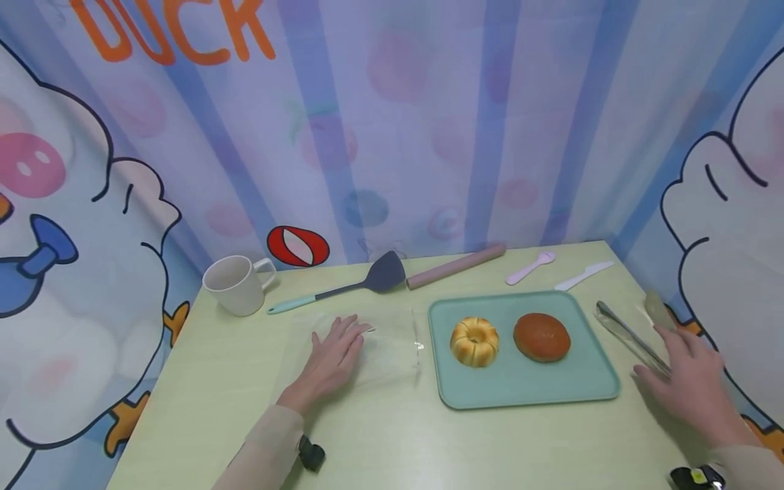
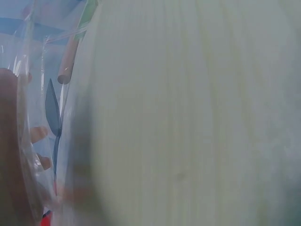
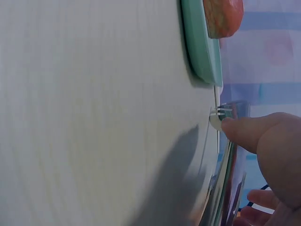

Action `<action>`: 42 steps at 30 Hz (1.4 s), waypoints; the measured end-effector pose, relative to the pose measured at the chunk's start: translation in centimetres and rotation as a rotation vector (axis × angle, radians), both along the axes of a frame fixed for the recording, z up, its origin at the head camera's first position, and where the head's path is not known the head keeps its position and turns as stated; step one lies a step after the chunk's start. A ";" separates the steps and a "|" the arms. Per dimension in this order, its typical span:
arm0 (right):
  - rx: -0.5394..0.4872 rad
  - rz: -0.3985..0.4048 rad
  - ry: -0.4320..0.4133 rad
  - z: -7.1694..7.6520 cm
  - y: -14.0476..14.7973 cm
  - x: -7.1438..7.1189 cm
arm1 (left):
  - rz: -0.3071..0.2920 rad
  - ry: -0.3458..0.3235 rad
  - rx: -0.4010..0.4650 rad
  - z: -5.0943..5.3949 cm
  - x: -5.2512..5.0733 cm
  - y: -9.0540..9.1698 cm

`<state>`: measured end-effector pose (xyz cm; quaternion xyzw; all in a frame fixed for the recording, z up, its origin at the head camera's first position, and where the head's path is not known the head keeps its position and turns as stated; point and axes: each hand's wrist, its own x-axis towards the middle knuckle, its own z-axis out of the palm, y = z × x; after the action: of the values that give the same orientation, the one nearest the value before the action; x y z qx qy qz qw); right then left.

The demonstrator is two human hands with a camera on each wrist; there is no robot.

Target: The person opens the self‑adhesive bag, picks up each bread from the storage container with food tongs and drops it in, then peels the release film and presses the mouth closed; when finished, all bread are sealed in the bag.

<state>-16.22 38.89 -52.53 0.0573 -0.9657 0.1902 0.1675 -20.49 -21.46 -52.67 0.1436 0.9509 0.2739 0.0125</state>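
My left hand [image 1: 337, 357] rests on a clear plastic bag [image 1: 392, 347] lying left of the tray, its fingers fairly straight. In the left wrist view the see-through bag [image 2: 33, 56] stands in front of part of that hand. At the right, my right hand [image 1: 692, 374] holds metal tongs [image 1: 637, 340], one arm at the thumb and the other near the fingers. Slim tines show at the tongs' tip [image 3: 223, 111] in the right wrist view. Between the hands, a green tray [image 1: 527, 395] bears a ring-shaped bread [image 1: 474, 342] and a round brown bun [image 1: 542, 337].
Behind the bag lie a dark turner [image 1: 384, 272] with a mint handle and a pinkish-brown rolling pin [image 1: 456, 267]. A white mug [image 1: 237, 286] stands at the back left. Behind the tray are a pink spoon [image 1: 530, 268] and a white knife [image 1: 583, 275]. A printed curtain [image 1: 429, 136] borders the table.
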 end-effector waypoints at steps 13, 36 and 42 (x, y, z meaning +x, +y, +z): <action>0.128 -0.171 -0.114 0.7 1.6 0.1 | 0.005 0.023 0.011 -0.1 0.0 0.0; 0.013 -0.148 -0.287 -0.9 2.6 0.9 | -0.004 0.025 0.033 -0.2 0.0 0.0; -0.033 -0.171 -0.266 -0.6 2.8 0.6 | 0.000 0.029 0.033 -0.3 -0.1 0.0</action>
<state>-15.66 41.65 -53.10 -0.0538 -0.9774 0.1970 0.0546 -20.56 -21.47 -52.94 0.1479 0.9464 0.2872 -0.0038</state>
